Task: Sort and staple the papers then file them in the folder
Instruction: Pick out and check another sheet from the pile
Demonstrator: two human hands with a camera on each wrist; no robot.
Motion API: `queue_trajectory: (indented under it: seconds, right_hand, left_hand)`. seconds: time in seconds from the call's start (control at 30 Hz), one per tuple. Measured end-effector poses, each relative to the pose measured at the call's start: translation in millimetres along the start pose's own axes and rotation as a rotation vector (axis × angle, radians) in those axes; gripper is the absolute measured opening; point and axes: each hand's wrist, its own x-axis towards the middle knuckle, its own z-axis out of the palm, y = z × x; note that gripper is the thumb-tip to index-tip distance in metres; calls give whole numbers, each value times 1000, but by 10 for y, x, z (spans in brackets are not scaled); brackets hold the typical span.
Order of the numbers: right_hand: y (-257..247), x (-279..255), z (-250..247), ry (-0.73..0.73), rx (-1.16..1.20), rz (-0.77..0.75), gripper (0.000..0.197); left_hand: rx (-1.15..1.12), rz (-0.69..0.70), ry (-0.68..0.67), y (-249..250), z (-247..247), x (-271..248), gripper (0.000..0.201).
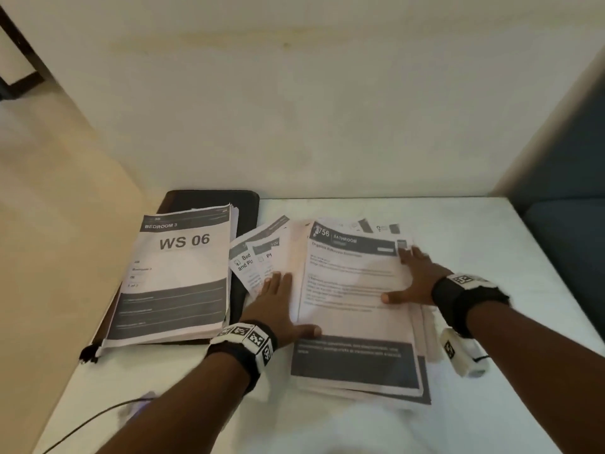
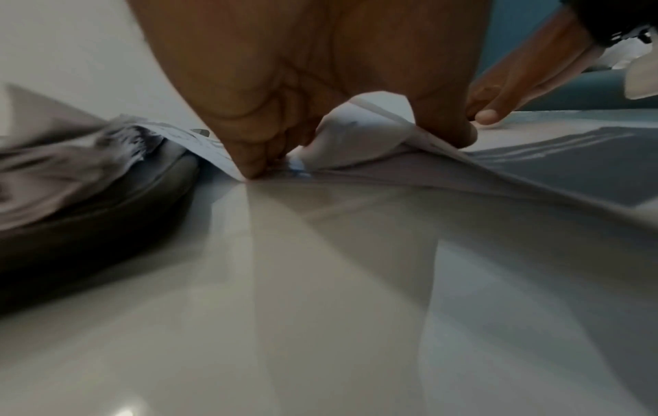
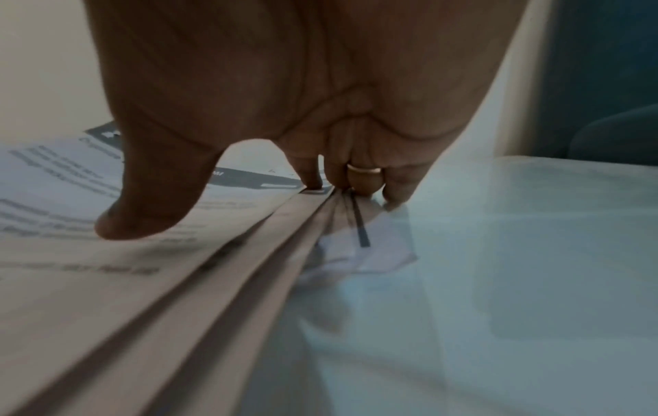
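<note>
A loose pile of printed papers (image 1: pixel 353 309) lies mid-table, a sheet headed BATHROOM on top. My left hand (image 1: pixel 278 299) lies flat on the pile's left side, fingers straight, thumb on the top sheet. In the left wrist view the left hand (image 2: pixel 320 84) presses down and the paper (image 2: pixel 359 135) bulges up between thumb and fingers. My right hand (image 1: pixel 415 276) rests on the pile's right edge. Its fingertips (image 3: pixel 395 202) touch the sheet edges and its thumb lies spread on the page. A stack topped by a WS 06 sheet (image 1: pixel 176 276) sits on a black folder (image 1: pixel 212 199).
The white table (image 1: pixel 491 240) stands against a pale wall. A blue seat (image 1: pixel 563 231) is past its right edge. Several fanned sheets (image 1: pixel 252 257) stick out between the two stacks. A thin cable (image 1: pixel 82 427) runs over the near left corner.
</note>
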Motion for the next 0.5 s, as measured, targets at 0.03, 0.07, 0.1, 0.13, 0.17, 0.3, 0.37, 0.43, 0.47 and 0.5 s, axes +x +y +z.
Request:
queue_trajectory:
  seconds: [0.03, 0.07, 0.1, 0.13, 0.17, 0.3, 0.37, 0.43, 0.47, 0.5]
  right_hand:
    - [-21, -140, 20, -32, 4, -9, 129]
    - [-53, -293, 34, -62, 5, -13, 128]
    - [-85, -426, 61, -94, 10, -10, 129]
    - [-114, -579, 100, -129, 16, -8, 134]
    - [-137, -700, 149, -159, 22, -9, 143]
    - [-103, -1137, 401, -221, 4, 0, 134]
    - [-75, -1260, 463, -213, -13, 18, 121]
    - [-91, -1359, 430, -168, -18, 73, 113]
    - [-126, -1441, 383, -143, -15, 94, 107]
    - [-165, -1509, 321, -113, -12, 102, 100]
  left_hand:
    - [-25, -4, -24, 41, 26, -131, 133]
    - [-58, -8, -44, 82, 51, -281, 133]
    - [-92, -7, -63, 115, 84, -411, 133]
    - [-116, -5, -81, 134, 129, -569, 134]
    - [-124, -7, -97, 140, 182, -687, 135]
    - [-127, -43, -165, 59, 290, -1119, 133]
    - [-112, -104, -164, 14, 284, -1254, 132]
    - [-83, -194, -137, 8, 204, -1366, 131]
    - [-73, -223, -123, 16, 131, -1427, 127]
    - [-63, -222, -107, 33, 40, -1460, 121]
